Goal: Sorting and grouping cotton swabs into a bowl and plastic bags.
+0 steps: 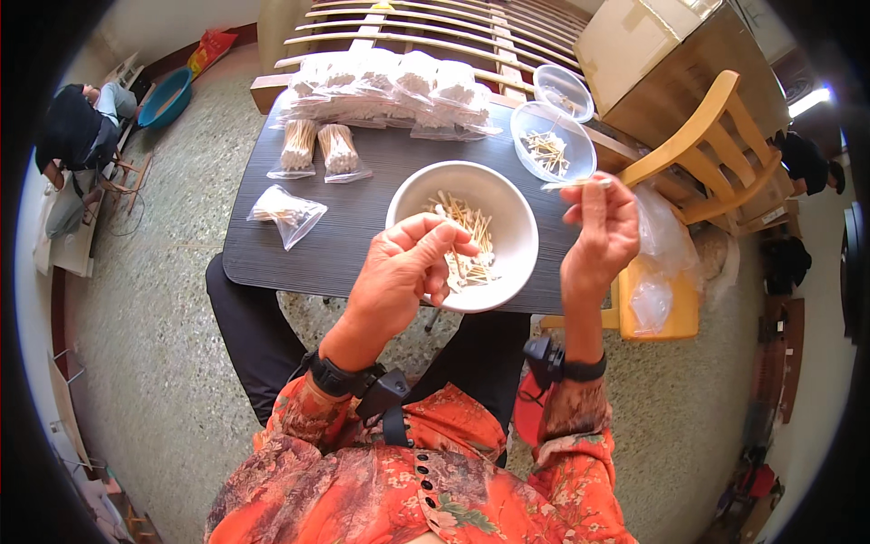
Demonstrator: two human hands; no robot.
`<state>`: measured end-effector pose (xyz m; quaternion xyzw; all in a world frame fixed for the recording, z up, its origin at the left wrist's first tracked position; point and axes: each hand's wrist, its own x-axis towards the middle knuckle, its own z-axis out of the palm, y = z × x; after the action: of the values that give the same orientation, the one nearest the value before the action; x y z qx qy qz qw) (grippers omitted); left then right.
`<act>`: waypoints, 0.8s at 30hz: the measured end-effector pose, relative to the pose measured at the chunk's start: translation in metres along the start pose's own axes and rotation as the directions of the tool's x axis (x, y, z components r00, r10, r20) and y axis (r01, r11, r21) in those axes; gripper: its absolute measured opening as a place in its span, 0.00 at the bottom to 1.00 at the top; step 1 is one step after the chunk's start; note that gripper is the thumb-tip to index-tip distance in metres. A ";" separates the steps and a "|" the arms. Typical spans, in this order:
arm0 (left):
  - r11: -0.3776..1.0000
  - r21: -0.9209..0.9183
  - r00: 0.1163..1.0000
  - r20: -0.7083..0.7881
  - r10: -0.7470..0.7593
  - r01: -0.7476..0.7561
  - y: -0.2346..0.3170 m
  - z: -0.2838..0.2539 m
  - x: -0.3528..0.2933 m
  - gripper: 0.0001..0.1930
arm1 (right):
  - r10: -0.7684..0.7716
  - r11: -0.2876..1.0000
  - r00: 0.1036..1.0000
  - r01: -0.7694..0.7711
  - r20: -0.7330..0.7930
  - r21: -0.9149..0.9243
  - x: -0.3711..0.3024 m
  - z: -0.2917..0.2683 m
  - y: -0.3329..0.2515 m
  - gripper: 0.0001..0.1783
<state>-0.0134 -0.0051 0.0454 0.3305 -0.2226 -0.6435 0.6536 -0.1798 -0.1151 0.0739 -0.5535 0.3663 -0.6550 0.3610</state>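
- My right hand (600, 238): fingers (594, 205) pinched on at least one cotton swab (564, 186), beside the clear bowl (577, 136).
- My left hand (391, 272): fingers curled close over the white bowl (515, 238); I cannot tell whether they grip anything.
- Loose swabs (478, 223): inside the white bowl, on the tabletop (355, 231).

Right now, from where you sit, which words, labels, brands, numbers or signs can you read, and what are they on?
No text can be read in this view.
Cotton swab packets: no readable print.
White bowl: no lettering visible.
Red-and-yellow bag, upper left: any print is too small and blurred.
Lower cardboard box, right: a pale patch, perhaps a label, too small to read.
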 end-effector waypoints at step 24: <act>0.906 -0.422 0.989 -0.144 -0.037 -0.028 -0.020 0.006 -0.008 0.06 | 0.477 0.675 0.816 -0.577 0.326 0.460 -0.096 0.023 -0.013 0.17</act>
<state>-0.0327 0.0031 0.0363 0.2285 -0.0279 -0.6514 0.7229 -0.1460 -0.0266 0.0444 -0.3554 0.2776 -0.5453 0.7066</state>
